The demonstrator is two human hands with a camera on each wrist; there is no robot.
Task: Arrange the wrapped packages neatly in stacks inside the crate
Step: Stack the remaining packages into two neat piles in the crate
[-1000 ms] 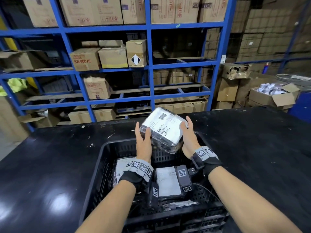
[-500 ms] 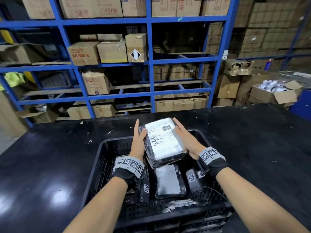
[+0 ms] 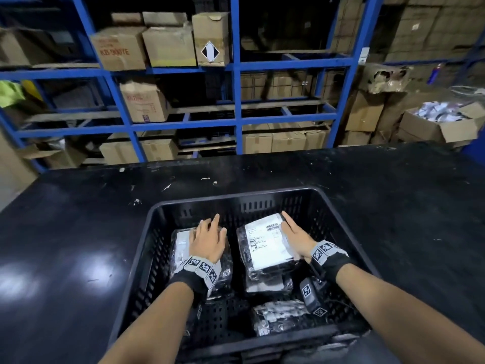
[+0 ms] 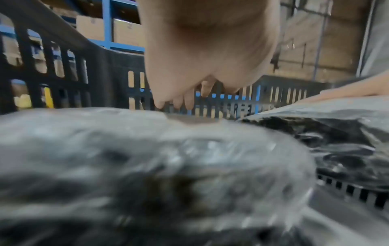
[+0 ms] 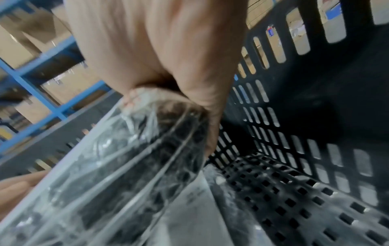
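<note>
Lowered into the crate [image 3: 236, 195], the labelled package [image 3: 265, 240] now rests on another package [image 3: 265, 286] at the crate's middle, starting a stack. The right hand [image 3: 296, 239] clasps its edge, fingers on top, thumb alongside, apparently squaring it. The left hand [image 3: 207, 240] lies flat, fingers spread, steadying a wrapped package [image 3: 179, 243] by the crate's left wall.

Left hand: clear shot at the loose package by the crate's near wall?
Probably yes. The left hand rests on the left package, gripping nothing; the near package lies uncovered on the crate floor, with bare floor between. The right hand holds the labelled package.
</note>
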